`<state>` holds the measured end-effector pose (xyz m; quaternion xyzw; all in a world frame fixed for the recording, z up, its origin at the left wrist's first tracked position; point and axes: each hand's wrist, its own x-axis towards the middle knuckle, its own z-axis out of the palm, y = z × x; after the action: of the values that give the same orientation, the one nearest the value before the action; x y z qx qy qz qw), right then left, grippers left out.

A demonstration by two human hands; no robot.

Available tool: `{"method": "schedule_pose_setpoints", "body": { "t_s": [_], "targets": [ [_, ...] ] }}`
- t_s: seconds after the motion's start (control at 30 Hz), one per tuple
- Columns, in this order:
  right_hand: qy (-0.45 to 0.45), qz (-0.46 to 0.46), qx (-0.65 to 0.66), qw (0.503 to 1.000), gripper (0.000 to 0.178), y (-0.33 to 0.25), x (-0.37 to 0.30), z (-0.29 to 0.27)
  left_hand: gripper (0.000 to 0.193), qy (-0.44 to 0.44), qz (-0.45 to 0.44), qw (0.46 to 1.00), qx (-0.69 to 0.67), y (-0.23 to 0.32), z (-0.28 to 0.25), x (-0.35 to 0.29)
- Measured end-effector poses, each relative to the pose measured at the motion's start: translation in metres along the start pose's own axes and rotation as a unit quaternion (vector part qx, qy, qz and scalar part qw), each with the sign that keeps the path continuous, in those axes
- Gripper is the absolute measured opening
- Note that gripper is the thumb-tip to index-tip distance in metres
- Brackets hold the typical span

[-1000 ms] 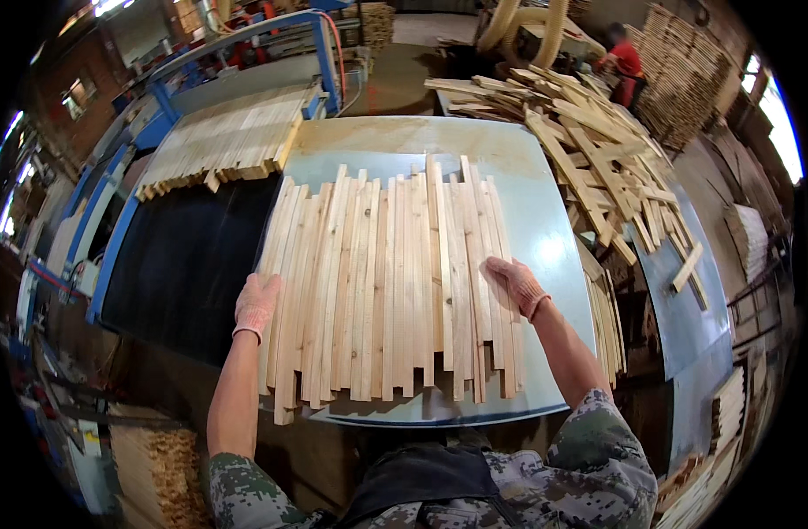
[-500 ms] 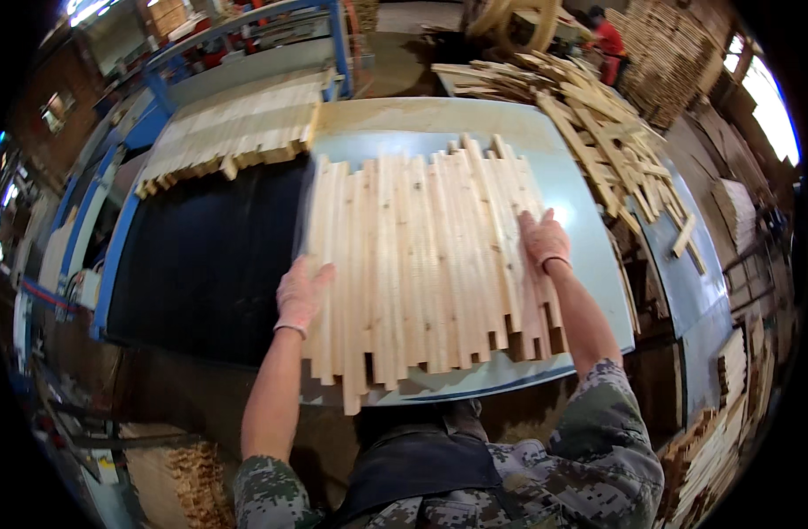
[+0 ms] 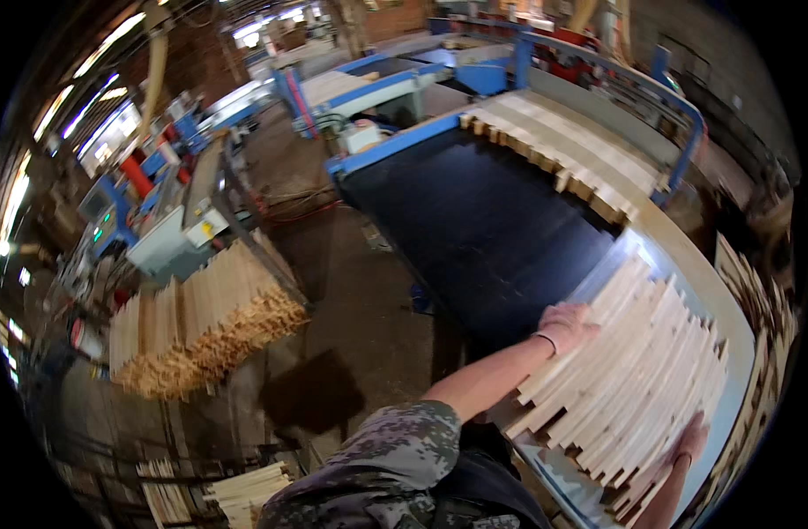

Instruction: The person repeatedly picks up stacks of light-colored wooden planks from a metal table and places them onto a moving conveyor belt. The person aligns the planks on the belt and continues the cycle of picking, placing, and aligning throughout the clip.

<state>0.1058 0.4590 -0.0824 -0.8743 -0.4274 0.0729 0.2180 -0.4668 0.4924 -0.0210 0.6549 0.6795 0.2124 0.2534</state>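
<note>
Wooden strips (image 3: pixel 637 375) lie side by side on a pale bench (image 3: pixel 736 363), right of a black surface (image 3: pixel 479 225); the left hand (image 3: pixel 567 328) and right hand (image 3: pixel 691 438), fingers unclenched, touch the row's opposite sides.

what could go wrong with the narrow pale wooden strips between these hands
The narrow pale wooden strips look loose, with uneven ends, so some could skew or pop up if the pink-gloved left hand and pink-gloved right hand press unevenly. The left hand is also near the broad, flat black belt-like surface; if that moved, the hand might get caught.
</note>
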Motion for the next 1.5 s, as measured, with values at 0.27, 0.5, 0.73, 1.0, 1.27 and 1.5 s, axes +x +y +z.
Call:
{"method": "schedule_pose_setpoints", "body": {
  "t_s": [0.27, 0.5, 0.73, 1.0, 1.27, 1.5],
  "targets": [
    [-0.144, -0.018, 0.158, 0.977, 0.096, 0.037, 0.077, 0.047, 0.067, 0.011, -0.005, 1.000, 0.023, -0.009, 0.013, 0.004],
    [-0.050, 0.041, -0.108, 0.992, 0.089, 0.023, 0.045, 0.027, 0.079, -0.101, -0.055, 0.984, 0.133, 0.025, 0.015, 0.024],
    [0.012, 0.002, -0.122, 0.992, 0.089, 0.014, 0.048, 0.050, 0.088, 0.027, -0.065, 0.995, 0.076, 0.026, 0.023, -0.009],
    [0.008, 0.025, -0.098, 0.995, 0.084, 0.052, 0.067, 0.050, 0.088, -0.006, -0.054, 0.996, 0.075, 0.040, 0.008, -0.018],
    [0.008, 0.023, -0.098, 0.995, 0.083, 0.015, 0.039, 0.037, 0.089, 0.012, -0.060, 0.996, 0.071, 0.031, 0.020, -0.011],
    [-0.025, 0.015, -0.098, 0.995, 0.095, 0.007, 0.028, 0.022, 0.087, -0.023, -0.070, 0.994, 0.079, 0.038, 0.009, -0.017]
  ]
}}
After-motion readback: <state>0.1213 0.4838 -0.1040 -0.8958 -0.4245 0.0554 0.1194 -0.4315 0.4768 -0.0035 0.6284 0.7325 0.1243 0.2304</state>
